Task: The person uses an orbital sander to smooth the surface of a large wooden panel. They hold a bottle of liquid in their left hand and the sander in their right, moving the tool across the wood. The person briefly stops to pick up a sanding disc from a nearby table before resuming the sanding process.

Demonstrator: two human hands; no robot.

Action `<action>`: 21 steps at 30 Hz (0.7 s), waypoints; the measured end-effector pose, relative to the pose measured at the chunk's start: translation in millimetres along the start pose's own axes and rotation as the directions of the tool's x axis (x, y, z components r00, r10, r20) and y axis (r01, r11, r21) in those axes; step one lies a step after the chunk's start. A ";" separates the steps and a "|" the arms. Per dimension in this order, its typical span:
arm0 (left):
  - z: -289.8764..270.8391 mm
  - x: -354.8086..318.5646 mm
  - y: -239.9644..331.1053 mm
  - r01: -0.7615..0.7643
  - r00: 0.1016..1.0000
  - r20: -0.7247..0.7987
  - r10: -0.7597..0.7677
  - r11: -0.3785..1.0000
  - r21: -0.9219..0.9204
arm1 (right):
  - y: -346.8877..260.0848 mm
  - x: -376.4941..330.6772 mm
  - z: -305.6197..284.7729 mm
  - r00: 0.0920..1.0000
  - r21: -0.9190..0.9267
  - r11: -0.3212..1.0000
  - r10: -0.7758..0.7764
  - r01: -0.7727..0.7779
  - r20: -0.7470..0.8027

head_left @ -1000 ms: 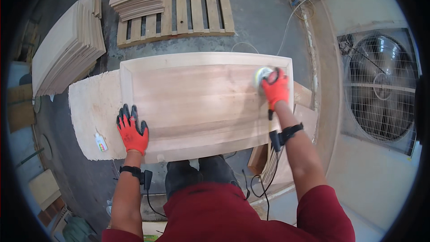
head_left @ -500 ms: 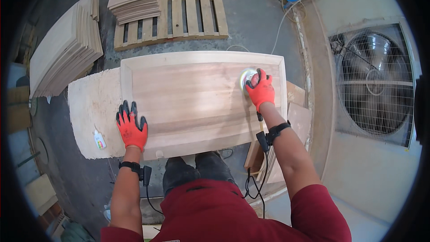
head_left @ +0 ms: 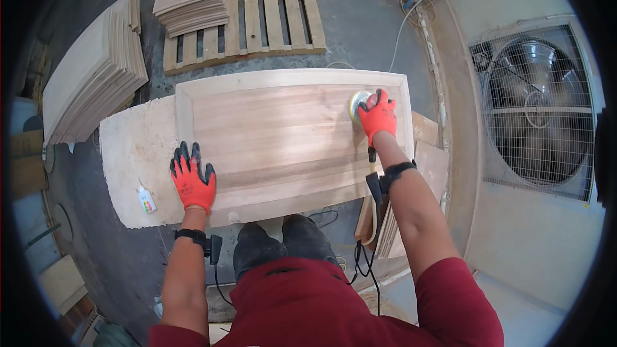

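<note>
Sander [head_left: 357, 105]: I am seeing it sitting further toward 9 o'clock than a second ago, at the framed panel's [head_left: 276, 135] 2 o'clock.
Right grip [head_left: 379, 114]: clamping around the sander.
Left grip [head_left: 195, 185]: I am spreading it wide on the panel's 8 o'clock corner.

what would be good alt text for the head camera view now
A red-gloved right hand holds a round sander against a framed wooden panel, while the gloved left hand rests at the panel's left edge. Left of it, a small white bottle is on a rough board; a slatted pallet is beyond.
</note>
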State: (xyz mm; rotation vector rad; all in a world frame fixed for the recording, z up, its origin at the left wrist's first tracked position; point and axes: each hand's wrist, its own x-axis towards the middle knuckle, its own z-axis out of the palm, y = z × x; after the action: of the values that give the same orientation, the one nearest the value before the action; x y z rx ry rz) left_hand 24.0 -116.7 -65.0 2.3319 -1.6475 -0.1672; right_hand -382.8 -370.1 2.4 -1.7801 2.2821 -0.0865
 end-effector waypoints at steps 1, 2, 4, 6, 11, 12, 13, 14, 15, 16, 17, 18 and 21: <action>0.4 -1.6 -1.0 0.008 1.000 0.002 -0.008 1.000 0.010 | 5.9 -11.6 4.7 1.000 -0.005 1.000 -0.017 0.017 0.012; 1.3 -2.9 -0.6 0.017 1.000 0.003 -0.017 1.000 0.019 | 11.5 -21.1 7.9 0.999 -0.010 0.999 -0.035 0.035 0.022; 0.0 -2.0 0.4 0.014 1.000 0.007 -0.014 1.000 0.021 | 20.9 -39.5 10.1 0.995 -0.030 0.996 -0.084 0.086 0.056; -1.0 -5.3 -0.7 0.016 1.000 0.020 -0.017 0.999 0.028 | 28.6 -53.8 11.9 0.988 -0.044 0.991 -0.125 0.130 0.090; -0.6 -1.7 2.5 -0.002 1.000 0.005 0.002 1.000 0.019 | 54.7 -43.7 -1.6 0.993 0.024 0.993 0.116 -0.116 0.028; -0.7 -2.0 2.1 0.004 1.000 0.012 -0.005 1.000 0.028 | 50.6 -50.8 3.2 0.997 -0.001 0.998 0.069 -0.069 0.033; -0.9 -2.7 1.3 0.010 1.000 0.019 -0.011 0.999 0.038 | 40.5 -64.0 5.4 0.999 -0.026 0.999 0.024 -0.023 0.041; -0.9 -3.5 1.0 0.016 0.999 0.027 -0.018 0.999 0.048 | 36.3 -71.5 6.6 0.998 -0.050 0.998 -0.022 0.024 0.051; -0.5 -5.3 1.5 0.037 0.998 0.049 -0.040 0.998 0.054 | 37.6 -67.2 8.4 0.998 -0.049 0.997 -0.049 0.051 0.034; -1.2 -6.2 0.9 0.054 0.996 0.069 -0.058 0.997 0.058 | 42.5 -62.8 6.9 1.000 -0.024 1.000 0.005 -0.005 0.022; -1.6 -4.8 1.0 0.074 0.993 0.085 -0.079 0.995 0.061 | 50.9 -54.0 1.4 0.998 0.001 0.998 0.056 -0.056 0.007; -1.4 -3.0 1.5 0.054 0.996 0.063 -0.057 0.997 0.049 | 57.9 -45.9 -3.6 0.994 0.027 0.994 0.107 -0.107 -0.006; 0.3 -4.1 2.1 0.019 0.999 0.028 -0.020 0.999 0.030 | 49.6 -47.3 0.3 0.988 0.052 0.987 0.154 -0.153 -0.026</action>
State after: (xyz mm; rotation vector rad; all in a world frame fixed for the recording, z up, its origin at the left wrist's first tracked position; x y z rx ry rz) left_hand 20.6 -113.5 -65.0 2.3792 -1.6519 -0.1819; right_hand -419.0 -312.0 -0.2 -1.5832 2.4075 -0.1426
